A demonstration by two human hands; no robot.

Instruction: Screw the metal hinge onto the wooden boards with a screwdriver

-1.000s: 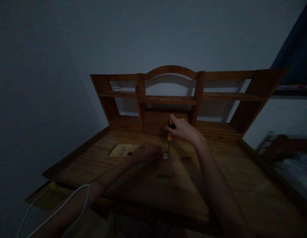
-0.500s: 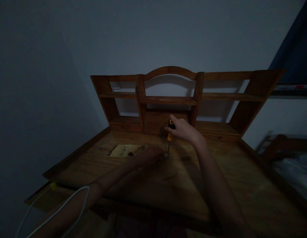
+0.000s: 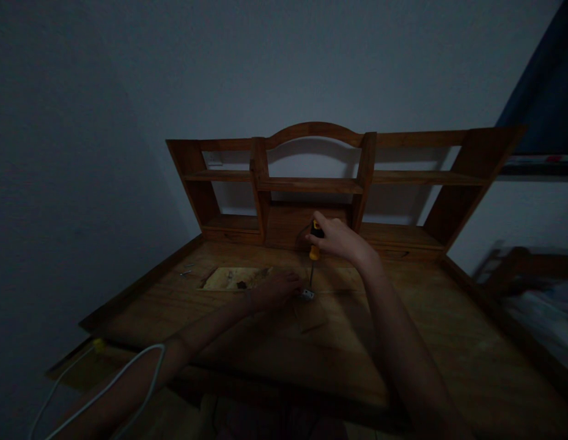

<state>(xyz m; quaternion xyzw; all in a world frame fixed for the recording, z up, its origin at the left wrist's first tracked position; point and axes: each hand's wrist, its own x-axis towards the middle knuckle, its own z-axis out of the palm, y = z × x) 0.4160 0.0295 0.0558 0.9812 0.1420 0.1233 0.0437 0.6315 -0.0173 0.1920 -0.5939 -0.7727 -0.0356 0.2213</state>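
My right hand (image 3: 341, 239) grips the orange and black handle of a screwdriver (image 3: 315, 244) held upright, its thin shaft pointing down at a small metal hinge (image 3: 306, 294) on the wooden desk (image 3: 403, 342). A small flat wooden piece (image 3: 312, 316) lies just in front of the hinge. My left hand (image 3: 277, 288) rests on the desk right beside the hinge, fingers curled against it; the dim light hides whether it pinches the hinge.
A wooden hutch with shelves (image 3: 320, 183) stands at the back of the desk. A pale rectangular recess (image 3: 231, 278) with small bits lies left of my hands. A white cable (image 3: 104, 385) crosses my left forearm. A dark curtain (image 3: 545, 91) hangs at the right.
The small wooden piece by the hinge has shifted and turned a little to the right. Both hands and the screwdriver stay almost where they were.
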